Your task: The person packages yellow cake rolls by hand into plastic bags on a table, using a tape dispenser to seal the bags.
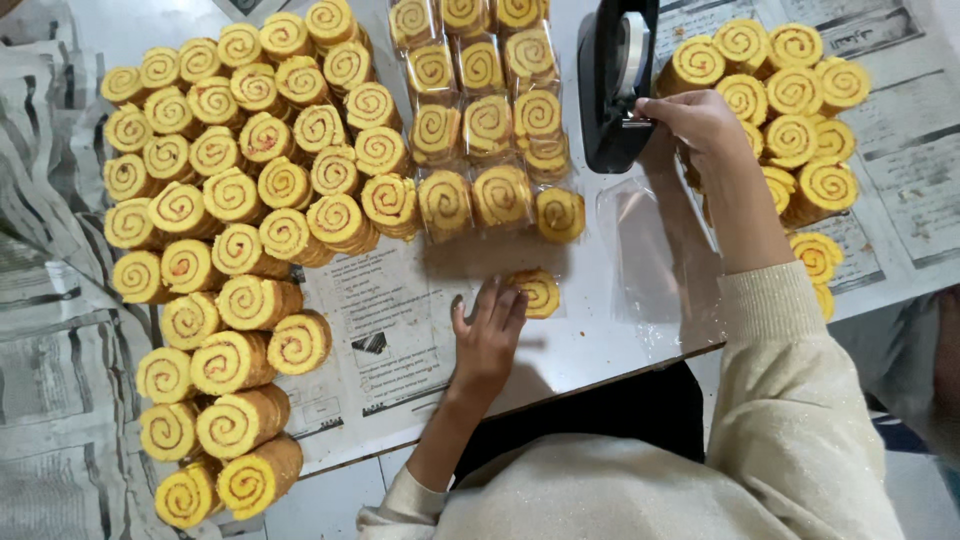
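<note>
My left hand (488, 335) lies flat on the table (590, 345), fingers spread and loose, gripping nothing; the fingertips (512, 300) rest on the edge of a wrapped swirl-roll slice (537, 291) that sits at about one o'clock from my palm. My right hand (690, 118) is stretched out toward twelve o'clock, fingers pinched at the mouth of the black tape dispenser (612, 85); I cannot tell whether a strip of tape is between them. Under my right forearm, at three o'clock from the wrapped slice, lies an empty clear plastic bag (640, 250), flat on the table.

At twelve o'clock from my left hand are rows of swirl-roll slices already sealed in clear wrap (485, 120), lying close side by side. From nine to eleven o'clock spreads a big heap of unwrapped swirl-roll slices (230, 200), yellow with a reddish spiral, running down the table's left edge toward seven o'clock. A smaller pile of unwrapped slices (790, 100) sits at two o'clock, just behind my right wrist, on printed paper sheets (910, 170). Newspaper (50, 330) covers the far left side.
</note>
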